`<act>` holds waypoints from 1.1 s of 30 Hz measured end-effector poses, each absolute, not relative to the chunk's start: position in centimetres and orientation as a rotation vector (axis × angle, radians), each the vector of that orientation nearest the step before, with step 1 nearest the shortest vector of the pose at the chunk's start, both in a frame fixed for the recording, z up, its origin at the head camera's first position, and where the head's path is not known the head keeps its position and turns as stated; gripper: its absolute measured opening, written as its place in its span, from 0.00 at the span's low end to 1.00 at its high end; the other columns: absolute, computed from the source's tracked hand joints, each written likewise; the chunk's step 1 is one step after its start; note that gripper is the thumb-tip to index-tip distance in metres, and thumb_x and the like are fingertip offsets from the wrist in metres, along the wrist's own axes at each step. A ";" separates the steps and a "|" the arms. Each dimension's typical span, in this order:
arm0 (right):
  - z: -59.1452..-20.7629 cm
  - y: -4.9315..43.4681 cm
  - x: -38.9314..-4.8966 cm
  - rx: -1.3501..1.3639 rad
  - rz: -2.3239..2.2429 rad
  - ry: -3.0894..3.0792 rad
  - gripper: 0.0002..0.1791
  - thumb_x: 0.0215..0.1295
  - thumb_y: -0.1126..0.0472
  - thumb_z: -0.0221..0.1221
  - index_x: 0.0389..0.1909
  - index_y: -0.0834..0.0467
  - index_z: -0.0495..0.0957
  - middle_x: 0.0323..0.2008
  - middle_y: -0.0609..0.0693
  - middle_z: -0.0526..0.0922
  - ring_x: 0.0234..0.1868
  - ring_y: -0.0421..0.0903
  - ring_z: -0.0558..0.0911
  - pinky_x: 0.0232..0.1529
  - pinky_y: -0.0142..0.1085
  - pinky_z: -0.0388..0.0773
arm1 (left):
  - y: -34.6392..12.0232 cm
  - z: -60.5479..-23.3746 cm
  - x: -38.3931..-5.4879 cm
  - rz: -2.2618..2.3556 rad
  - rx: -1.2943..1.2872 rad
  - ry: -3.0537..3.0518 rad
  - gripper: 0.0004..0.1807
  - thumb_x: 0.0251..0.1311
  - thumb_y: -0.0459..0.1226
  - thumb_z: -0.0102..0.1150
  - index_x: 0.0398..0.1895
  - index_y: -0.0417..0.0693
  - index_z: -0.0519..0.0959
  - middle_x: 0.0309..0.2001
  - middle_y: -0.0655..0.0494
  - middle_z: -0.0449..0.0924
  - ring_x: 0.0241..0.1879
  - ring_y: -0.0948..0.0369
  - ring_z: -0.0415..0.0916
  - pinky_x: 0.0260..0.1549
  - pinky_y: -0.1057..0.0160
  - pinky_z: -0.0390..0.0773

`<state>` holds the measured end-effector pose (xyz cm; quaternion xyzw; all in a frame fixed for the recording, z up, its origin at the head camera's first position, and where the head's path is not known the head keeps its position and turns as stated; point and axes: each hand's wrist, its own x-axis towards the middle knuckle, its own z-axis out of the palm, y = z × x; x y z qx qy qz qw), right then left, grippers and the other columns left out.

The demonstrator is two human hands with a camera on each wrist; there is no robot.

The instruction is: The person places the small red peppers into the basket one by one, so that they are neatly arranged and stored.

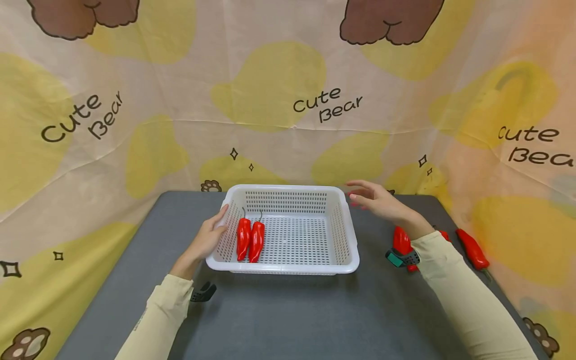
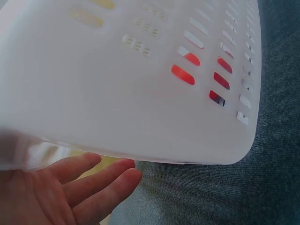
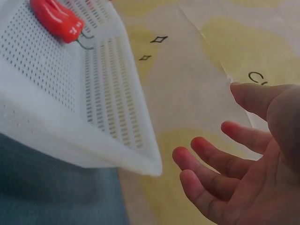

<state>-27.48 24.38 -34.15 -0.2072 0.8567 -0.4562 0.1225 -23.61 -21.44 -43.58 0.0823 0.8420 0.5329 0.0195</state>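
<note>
A white perforated plastic basket (image 1: 294, 240) sits on the table, with two red chili peppers (image 1: 243, 239) side by side at its left end, their green stems pointing to the back. My left hand (image 1: 210, 237) is at the basket's left rim, thumb by the top edge. In the left wrist view its fingers (image 2: 101, 190) stretch out beside the outer wall. Off the basket's back right corner, my right hand (image 1: 380, 200) hovers with fingers spread and loosely bent. The right wrist view shows a gap between its fingertips (image 3: 183, 158) and the rim, and nothing in the palm.
More red peppers lie on the right of the grey table (image 1: 288, 315): one (image 1: 400, 241) is partly behind my right wrist, another (image 1: 472, 249) is near the right edge. A patterned cloth (image 1: 270, 100) hangs around the back and sides.
</note>
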 end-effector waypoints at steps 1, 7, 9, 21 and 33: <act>-34.1 24.7 -27.3 -0.607 -1.324 2.510 0.30 0.78 0.57 0.52 0.75 0.61 0.59 0.71 0.68 0.69 0.62 0.65 0.78 0.66 0.61 0.73 | -21.5 -43.5 -23.6 1.651 0.249 2.611 0.35 0.73 0.29 0.40 0.81 0.45 0.49 0.75 0.27 0.57 0.52 0.34 0.80 0.43 0.45 0.87; -34.4 26.5 -26.4 -0.593 -1.287 2.545 0.29 0.78 0.58 0.51 0.74 0.62 0.60 0.70 0.68 0.70 0.61 0.64 0.79 0.65 0.61 0.75 | -21.6 -43.5 -23.4 1.636 0.251 2.618 0.35 0.73 0.28 0.39 0.81 0.44 0.48 0.76 0.27 0.55 0.53 0.33 0.80 0.43 0.44 0.87; -34.6 27.2 -26.2 -0.581 -1.289 2.546 0.29 0.78 0.57 0.51 0.75 0.61 0.60 0.70 0.68 0.70 0.61 0.64 0.79 0.65 0.61 0.74 | -21.6 -43.5 -23.4 1.636 0.254 2.628 0.35 0.72 0.28 0.39 0.81 0.43 0.48 0.76 0.28 0.54 0.52 0.33 0.80 0.43 0.44 0.87; -36.5 31.9 -25.2 -0.449 -1.179 2.622 0.31 0.79 0.54 0.50 0.75 0.63 0.58 0.67 0.72 0.72 0.61 0.66 0.80 0.61 0.56 0.79 | -21.5 -43.5 -23.8 1.637 0.246 2.628 0.34 0.72 0.28 0.39 0.81 0.45 0.50 0.77 0.30 0.54 0.54 0.33 0.78 0.46 0.43 0.86; -39.6 36.4 -23.9 -0.479 -1.040 2.709 0.27 0.75 0.63 0.53 0.70 0.69 0.64 0.64 0.76 0.72 0.61 0.71 0.76 0.56 0.58 0.81 | -21.5 -43.4 -23.8 1.611 0.227 2.649 0.34 0.72 0.29 0.40 0.81 0.46 0.50 0.78 0.32 0.53 0.53 0.34 0.79 0.45 0.47 0.87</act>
